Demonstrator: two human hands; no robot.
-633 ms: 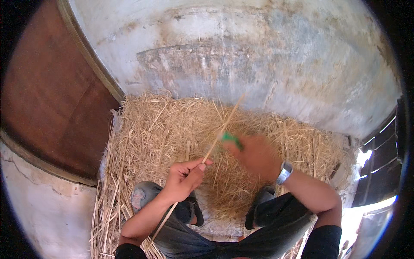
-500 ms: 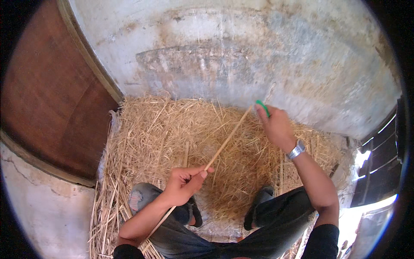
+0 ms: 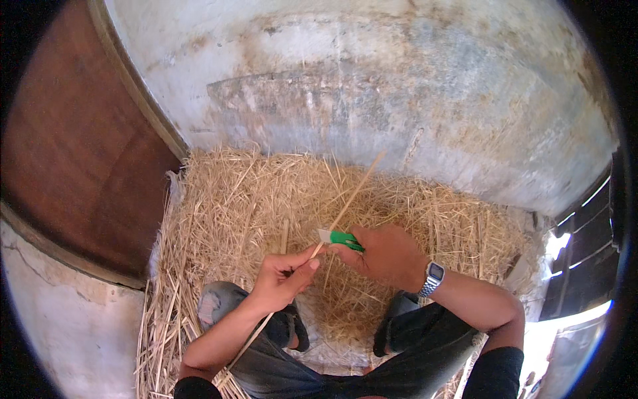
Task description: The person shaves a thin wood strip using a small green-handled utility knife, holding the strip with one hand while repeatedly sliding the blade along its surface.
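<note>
My left hand (image 3: 282,279) pinches a long, thin pale strip of wood or bamboo (image 3: 357,191) between thumb and fingers. The strip slants from beside my left forearm up toward the wall. My right hand (image 3: 389,253), with a silver watch on its wrist, is closed around a green-handled utility knife (image 3: 345,240). The knife's short blade meets the strip just beyond my left fingertips. My right thumb lies close to the strip there; whether it presses on it I cannot tell.
Thin shavings (image 3: 259,199) cover the floor between my legs and the stained wall (image 3: 372,86). Longer strips (image 3: 156,339) lie in a pile at the left, below a brown panel (image 3: 86,139). Dark slats (image 3: 581,233) with bright gaps stand at the right.
My right hand has come back from the strip's far end, down and toward me, bringing the knife near my left fingers. My left hand has barely moved and keeps its pinch.
</note>
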